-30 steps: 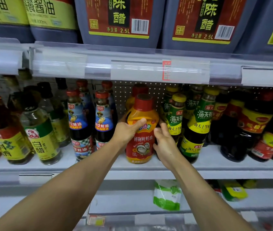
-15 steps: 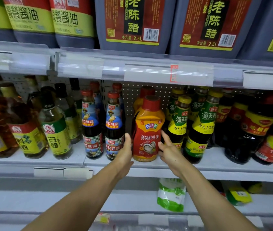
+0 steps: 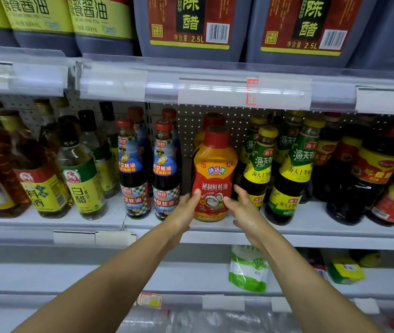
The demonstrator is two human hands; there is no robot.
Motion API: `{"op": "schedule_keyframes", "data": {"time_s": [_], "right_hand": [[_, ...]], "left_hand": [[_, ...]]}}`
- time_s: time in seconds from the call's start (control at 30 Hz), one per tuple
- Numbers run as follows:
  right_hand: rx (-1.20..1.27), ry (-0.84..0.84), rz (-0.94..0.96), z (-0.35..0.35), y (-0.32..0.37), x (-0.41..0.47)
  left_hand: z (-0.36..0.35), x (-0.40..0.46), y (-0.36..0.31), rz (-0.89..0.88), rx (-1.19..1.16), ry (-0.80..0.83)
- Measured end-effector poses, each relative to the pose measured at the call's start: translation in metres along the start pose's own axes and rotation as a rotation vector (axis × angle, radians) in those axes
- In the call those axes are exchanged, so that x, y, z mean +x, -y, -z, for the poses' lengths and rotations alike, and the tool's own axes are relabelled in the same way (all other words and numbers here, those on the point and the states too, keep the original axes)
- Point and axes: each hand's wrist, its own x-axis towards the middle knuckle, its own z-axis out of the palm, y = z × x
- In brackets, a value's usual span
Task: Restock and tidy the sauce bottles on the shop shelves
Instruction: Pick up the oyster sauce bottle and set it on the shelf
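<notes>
So the orange bottle (image 3: 214, 174) stands upright, faced out; left hand (image 3: 183, 207) and right hand (image 3: 244, 207) flank it, fingers straight, gripping nothing. Neighbours probably need straightening next.

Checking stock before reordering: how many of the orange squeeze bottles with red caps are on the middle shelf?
2. One orange plastic squeeze bottle with a red cap stands at the shelf's front, between both hands; a second is directly behind it, only cap and shoulder showing. More may be hidden further back.
</notes>
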Motion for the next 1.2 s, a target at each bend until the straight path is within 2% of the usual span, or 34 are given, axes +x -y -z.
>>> {"op": "schedule_keyframes", "data": {"time_s": [0.13, 0.2, 0.5, 0.73, 1.0, 1.2], "right_hand": [[-0.055, -0.116, 0.028, -0.001, -0.012, -0.011], [-0.103, -0.185, 0.014, 0.000, -0.023, -0.016], [-0.150, -0.360, -0.152, 0.007, -0.075, -0.067], [-0.132, -0.500, -0.332, -0.017, -0.125, -0.108], [-0.101, -0.657, -0.519, -0.058, -0.191, -0.161], [-0.064, -0.693, -0.608, -0.066, -0.244, -0.182]], "left_hand": [[0.000, -0.016, 0.011, -0.037, 0.051, -0.187], [-0.003, -0.025, 0.018, -0.030, 0.032, -0.202], [-0.014, -0.044, 0.059, 0.078, 0.168, 0.066], [0.007, -0.048, 0.107, 0.203, 0.246, 0.255], [0.037, -0.046, 0.176, 0.321, 0.445, 0.396], [0.036, -0.037, 0.224, 0.423, 0.496, 0.399]]}}
